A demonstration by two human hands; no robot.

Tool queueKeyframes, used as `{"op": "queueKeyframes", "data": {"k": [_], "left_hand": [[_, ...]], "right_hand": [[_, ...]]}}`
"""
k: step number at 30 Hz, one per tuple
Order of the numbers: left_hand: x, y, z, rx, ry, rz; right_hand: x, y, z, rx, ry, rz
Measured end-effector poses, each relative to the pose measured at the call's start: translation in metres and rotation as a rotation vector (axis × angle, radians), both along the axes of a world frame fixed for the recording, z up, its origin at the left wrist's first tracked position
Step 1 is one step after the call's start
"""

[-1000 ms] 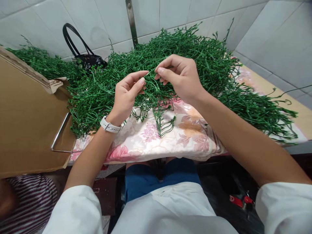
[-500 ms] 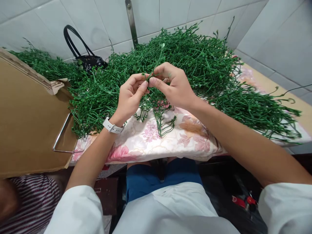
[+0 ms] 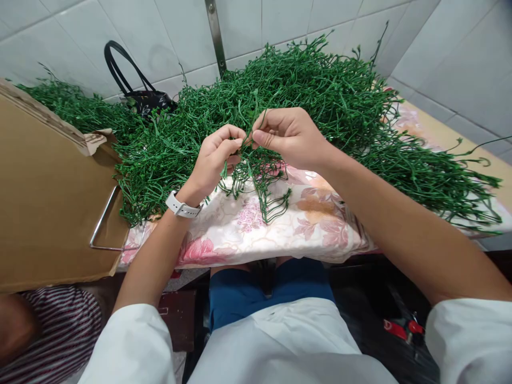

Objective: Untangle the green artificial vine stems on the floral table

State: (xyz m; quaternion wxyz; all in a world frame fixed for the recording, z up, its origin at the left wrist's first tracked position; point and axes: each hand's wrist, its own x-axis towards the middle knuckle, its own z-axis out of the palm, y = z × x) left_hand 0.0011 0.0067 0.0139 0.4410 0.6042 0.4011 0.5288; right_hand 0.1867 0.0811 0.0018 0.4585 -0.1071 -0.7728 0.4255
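Observation:
My left hand (image 3: 219,154), with a white watch (image 3: 183,206) on its wrist, is closed in a pinch on a thin green artificial stem. Close beside it, my right hand (image 3: 290,136) pinches the same stem or one next to it; the fingertips almost meet, and the exact hold is partly hidden. Behind both hands spreads a large heap of green artificial stems (image 3: 320,85) with small budded tips. Below my hands, a small bunch of stems (image 3: 266,194) lies fanned out on the floral cloth (image 3: 248,240).
A cardboard box (image 3: 52,202) stands at the left, with a bent metal wire (image 3: 104,218) near it. A black handbag (image 3: 150,101) leans by the tiled wall. More stems (image 3: 436,176) reach the table's right side. Another person's striped shirt (image 3: 60,325) shows at lower left.
My right hand has shifted slightly right and turned, its fingers curling more. The left hand has moved a little down and right. The stem's tip between them looks more upright.

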Motion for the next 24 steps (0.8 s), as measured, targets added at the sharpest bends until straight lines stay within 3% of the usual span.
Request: {"op": "queueKeyframes", "data": {"k": [4, 8, 13, 18, 24], "left_hand": [[0.003, -0.004, 0.003, 0.066, 0.123, -0.027], [-0.003, -0.005, 0.002, 0.061, 0.187, -0.091], [-0.012, -0.012, 0.003, -0.078, 0.224, -0.362], [-0.008, -0.013, 0.002, -0.138, -0.009, -0.304], [-0.003, -0.006, 0.005, -0.145, -0.081, -0.223]], "right_hand": [[0.002, -0.003, 0.003, -0.035, -0.084, 0.087], [0.003, -0.004, 0.007, -0.022, -0.112, 0.268], [0.005, -0.008, 0.012, -0.099, -0.104, 0.471], [0.007, -0.008, 0.011, -0.273, 0.0, 0.377], [0.01, -0.001, 0.007, -0.327, 0.087, 0.063]]}}
